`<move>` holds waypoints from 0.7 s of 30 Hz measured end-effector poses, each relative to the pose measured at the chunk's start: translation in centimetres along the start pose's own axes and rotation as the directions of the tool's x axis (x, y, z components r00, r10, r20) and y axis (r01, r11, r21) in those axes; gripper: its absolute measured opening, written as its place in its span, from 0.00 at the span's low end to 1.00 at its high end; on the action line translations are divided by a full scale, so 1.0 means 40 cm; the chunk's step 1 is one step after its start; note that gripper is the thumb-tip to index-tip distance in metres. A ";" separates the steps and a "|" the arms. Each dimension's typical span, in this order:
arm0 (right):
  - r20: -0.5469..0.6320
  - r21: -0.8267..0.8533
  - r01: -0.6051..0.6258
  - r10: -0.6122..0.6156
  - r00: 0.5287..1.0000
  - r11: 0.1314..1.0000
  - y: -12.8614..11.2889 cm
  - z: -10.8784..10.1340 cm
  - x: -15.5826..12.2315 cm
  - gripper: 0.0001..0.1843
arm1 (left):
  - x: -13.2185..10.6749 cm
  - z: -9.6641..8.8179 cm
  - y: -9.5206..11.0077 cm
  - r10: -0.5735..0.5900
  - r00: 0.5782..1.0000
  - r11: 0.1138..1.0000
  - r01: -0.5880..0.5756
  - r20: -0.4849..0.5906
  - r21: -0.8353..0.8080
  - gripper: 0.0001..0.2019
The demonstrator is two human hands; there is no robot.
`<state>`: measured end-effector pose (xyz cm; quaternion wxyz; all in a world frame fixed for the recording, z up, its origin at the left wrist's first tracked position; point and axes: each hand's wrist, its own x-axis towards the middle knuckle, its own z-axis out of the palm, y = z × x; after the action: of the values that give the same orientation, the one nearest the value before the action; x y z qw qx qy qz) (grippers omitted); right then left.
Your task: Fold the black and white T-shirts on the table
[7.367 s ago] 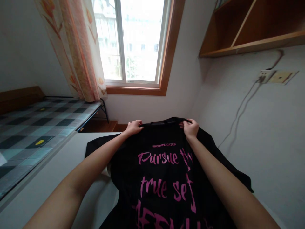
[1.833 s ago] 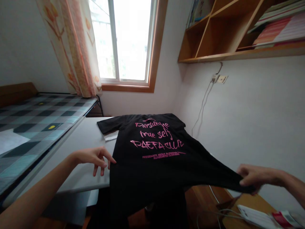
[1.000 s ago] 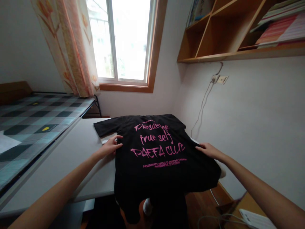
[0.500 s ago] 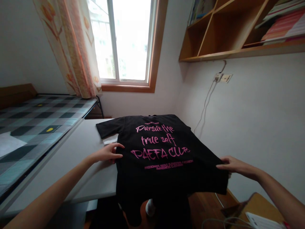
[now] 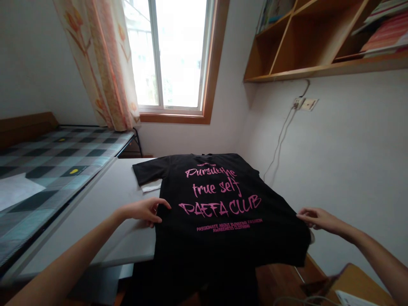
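A black T-shirt (image 5: 219,238) with pink lettering lies spread front-up on a white table (image 5: 105,204), its lower part hanging over the near edge. My left hand (image 5: 145,209) rests at the shirt's left side seam, fingers curled on the fabric edge. At the shirt's right edge, my right hand (image 5: 317,219) pinches the cloth and holds it out to the side. A piece of white paper (image 5: 151,186) peeks out under the left sleeve.
A bed with a checked cover (image 5: 47,161) runs along the table's left side. Behind are a window (image 5: 172,55) and a flowered curtain (image 5: 102,63). A wooden shelf (image 5: 318,38) hangs on the right wall above a socket with a cable (image 5: 302,103). A wooden surface (image 5: 357,280) lies lower right.
Over the last second my right hand has slid outward and down along the shirt's right edge, pulling it flatter. My left hand has moved slightly nearer along the left seam.
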<state>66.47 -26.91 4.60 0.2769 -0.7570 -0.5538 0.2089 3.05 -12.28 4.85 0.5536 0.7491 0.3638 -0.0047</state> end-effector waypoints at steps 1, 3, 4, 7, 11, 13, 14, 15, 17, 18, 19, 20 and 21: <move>0.011 -0.008 -0.018 0.018 1.000 1.000 -0.006 0.002 0.019 0.21 | -0.003 0.002 0.004 0.009 1.000 0.999 -0.008 -0.011 0.039 0.30; -0.006 -0.025 -0.013 0.012 1.000 1.000 -0.031 0.015 0.057 0.22 | -0.010 0.003 0.011 0.038 0.998 0.991 -0.031 -0.049 0.132 0.31; -0.040 -0.040 0.018 -0.020 0.999 0.999 -0.049 0.026 0.076 0.22 | -0.012 0.001 0.012 0.059 0.995 0.983 -0.044 -0.079 0.180 0.32; -0.105 -0.158 0.111 -0.129 0.986 0.981 -0.112 0.077 0.127 0.21 | -0.007 -0.014 0.003 0.108 0.977 0.964 -0.058 -0.182 0.260 0.34; -0.167 -0.383 0.260 -0.343 0.924 0.886 -0.205 0.169 0.176 0.21 | 0.031 -0.037 -0.026 0.148 0.917 0.960 -0.042 -0.372 0.278 0.27; -0.133 -0.423 0.329 -0.417 0.899 0.844 -0.246 0.221 0.192 0.24 | 0.055 -0.044 -0.042 0.216 0.819 0.918 0.014 -0.532 0.395 0.22; -0.108 -0.430 0.363 -0.446 0.888 0.827 -0.262 0.247 0.198 0.25 | 0.066 -0.047 -0.050 0.265 0.750 0.877 0.073 -0.606 0.474 0.21; -0.082 -0.435 0.392 -0.469 0.879 0.811 -0.275 0.274 0.203 0.26 | 0.075 -0.050 -0.059 0.316 0.683 0.824 0.147 -0.659 0.548 0.21; -0.015 -0.450 0.420 -0.477 0.879 0.788 -0.287 0.324 0.208 0.28 | 0.087 -0.058 -0.079 0.385 0.599 0.713 0.291 -0.702 0.639 0.20; 0.020 -0.462 0.417 -0.461 0.887 0.783 -0.288 0.346 0.209 0.28 | 0.090 -0.065 -0.089 0.393 0.584 0.675 0.341 -0.711 0.654 0.20; 0.046 -0.475 0.406 -0.439 0.897 0.781 -0.285 0.365 0.209 0.28 | 0.091 -0.073 -0.099 0.386 0.576 0.654 0.379 -0.720 0.654 0.20; 0.062 -0.486 0.395 -0.420 0.905 0.780 -0.280 0.380 0.209 0.29 | 0.089 -0.082 -0.110 0.371 0.570 0.647 0.407 -0.733 0.644 0.19; 0.068 -0.492 0.388 -0.410 0.909 0.779 -0.274 0.392 0.208 0.29 | 0.086 -0.093 -0.119 0.357 0.563 0.650 0.423 -0.745 0.631 0.19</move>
<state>51.29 -13.48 -0.26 0.1234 -0.6719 -0.7301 -0.0199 1.49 -6.74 0.95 -0.0517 0.8094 0.5559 0.1823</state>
